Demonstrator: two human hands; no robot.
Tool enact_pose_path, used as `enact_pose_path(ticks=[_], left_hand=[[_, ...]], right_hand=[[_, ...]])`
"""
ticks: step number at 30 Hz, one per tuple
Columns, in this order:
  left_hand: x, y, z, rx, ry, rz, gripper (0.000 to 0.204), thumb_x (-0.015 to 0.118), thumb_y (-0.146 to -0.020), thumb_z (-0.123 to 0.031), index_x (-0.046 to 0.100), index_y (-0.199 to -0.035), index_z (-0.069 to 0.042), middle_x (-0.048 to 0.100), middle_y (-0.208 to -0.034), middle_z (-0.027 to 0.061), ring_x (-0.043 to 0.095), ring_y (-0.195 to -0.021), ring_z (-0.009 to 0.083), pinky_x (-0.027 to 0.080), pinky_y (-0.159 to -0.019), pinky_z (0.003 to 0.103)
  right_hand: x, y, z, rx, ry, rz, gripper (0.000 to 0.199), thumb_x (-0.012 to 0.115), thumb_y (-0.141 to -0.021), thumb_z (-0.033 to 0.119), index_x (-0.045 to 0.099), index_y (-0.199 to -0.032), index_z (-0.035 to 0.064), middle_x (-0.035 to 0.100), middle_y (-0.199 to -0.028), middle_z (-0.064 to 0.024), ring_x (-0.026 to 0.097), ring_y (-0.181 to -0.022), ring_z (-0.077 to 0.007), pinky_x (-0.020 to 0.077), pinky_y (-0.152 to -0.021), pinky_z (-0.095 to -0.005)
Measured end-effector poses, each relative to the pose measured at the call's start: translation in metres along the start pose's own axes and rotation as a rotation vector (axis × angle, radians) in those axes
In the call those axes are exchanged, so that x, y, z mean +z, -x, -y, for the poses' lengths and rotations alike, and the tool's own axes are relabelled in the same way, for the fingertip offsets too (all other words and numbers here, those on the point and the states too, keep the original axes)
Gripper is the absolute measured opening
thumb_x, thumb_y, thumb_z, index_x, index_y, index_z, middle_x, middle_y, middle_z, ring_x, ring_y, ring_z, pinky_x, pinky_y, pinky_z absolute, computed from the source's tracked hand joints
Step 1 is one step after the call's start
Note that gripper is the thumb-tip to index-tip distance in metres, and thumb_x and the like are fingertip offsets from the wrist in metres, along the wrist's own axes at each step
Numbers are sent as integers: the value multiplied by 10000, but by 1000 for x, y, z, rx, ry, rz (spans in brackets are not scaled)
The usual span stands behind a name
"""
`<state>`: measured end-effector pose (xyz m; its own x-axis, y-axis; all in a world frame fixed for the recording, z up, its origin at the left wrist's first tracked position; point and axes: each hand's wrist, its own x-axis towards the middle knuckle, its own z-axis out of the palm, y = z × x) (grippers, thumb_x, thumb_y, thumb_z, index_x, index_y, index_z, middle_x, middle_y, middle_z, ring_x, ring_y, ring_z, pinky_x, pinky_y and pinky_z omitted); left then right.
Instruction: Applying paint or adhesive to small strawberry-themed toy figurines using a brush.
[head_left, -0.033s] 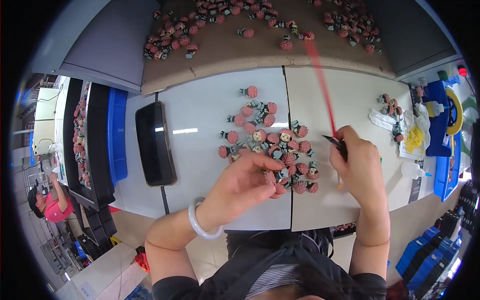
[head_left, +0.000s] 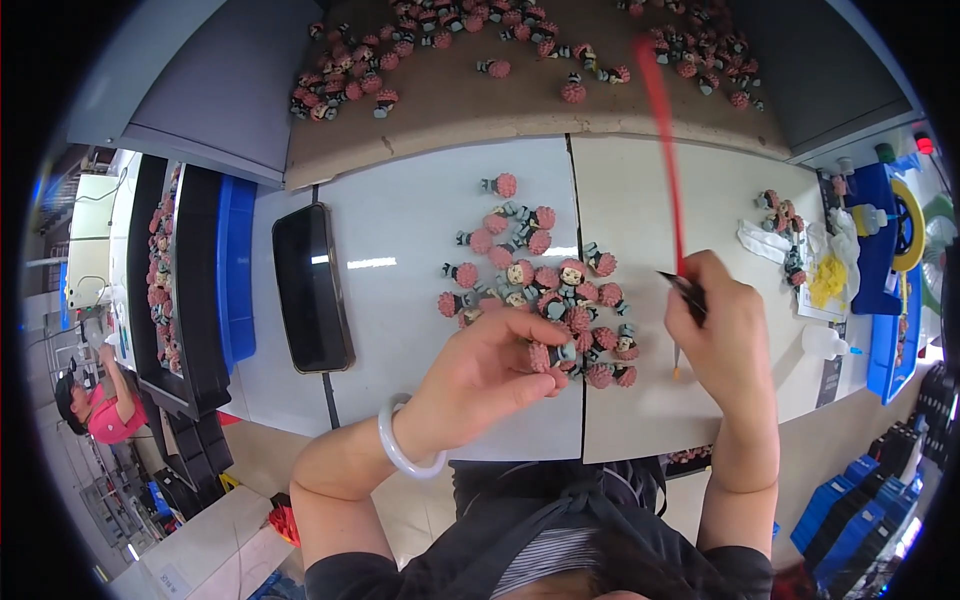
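Note:
My left hand, a pale bangle on its wrist, pinches a small figurine with a bumpy pink head and grey-blue body. Beyond and to the right of those fingers lies a loose cluster of similar figurines, some face up. My right hand is closed around a thin paintbrush; its long red handle is blurred and points away from me, while a small orange-tipped end shows below the fingers. A dark pointed piece also sticks out of that grip; I cannot tell its kind. The two hands are apart.
A black phone lies at left beside a blue bin and black tray. More figurines cover the brown shelf. At right are crumpled tissue, a white bottle and a yellow tape ring. A person works far left.
My right hand has shifted slightly right with the paintbrush, and the far end of the red handle has swung right. My left hand keeps the figurine in nearly the same place.

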<state>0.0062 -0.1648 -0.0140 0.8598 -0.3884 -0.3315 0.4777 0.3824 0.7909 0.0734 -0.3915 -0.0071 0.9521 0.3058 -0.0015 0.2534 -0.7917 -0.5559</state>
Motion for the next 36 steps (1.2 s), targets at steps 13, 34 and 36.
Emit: enact_pose_path(ticks=[13, 34, 36], left_hand=[[13, 1, 4, 157, -378, -81, 319, 551, -736, 171, 545, -1023, 31, 555, -974, 117, 584, -935, 200, 499, -807, 286], [2, -1, 0, 54, -66, 38, 216, 499, -870, -25, 476, -1085, -23, 476, -1147, 90, 512, -1002, 165, 509, -781, 345], [2, -2, 0, 52, -41, 47, 212, 506, -869, -36, 472, -1078, -29, 466, -1179, 97, 507, -1007, 161, 509, -778, 343]], right_hand=[[-8, 10, 10, -548, -822, -25, 84, 570, -670, -16, 584, -729, 41, 576, -614, -51, 541, -490, -177, 447, -462, -259], [-14, -3, 10, 20, -79, -166, 134, 556, -793, 101, 494, -759, -12, 490, -536, -115, 459, -443, -197, 372, -463, -279], [-12, 1, 14, -10, -156, -53, 152, 563, -797, 119, 494, -753, -8, 503, -545, -119, 470, -452, -223, 377, -463, -290]])
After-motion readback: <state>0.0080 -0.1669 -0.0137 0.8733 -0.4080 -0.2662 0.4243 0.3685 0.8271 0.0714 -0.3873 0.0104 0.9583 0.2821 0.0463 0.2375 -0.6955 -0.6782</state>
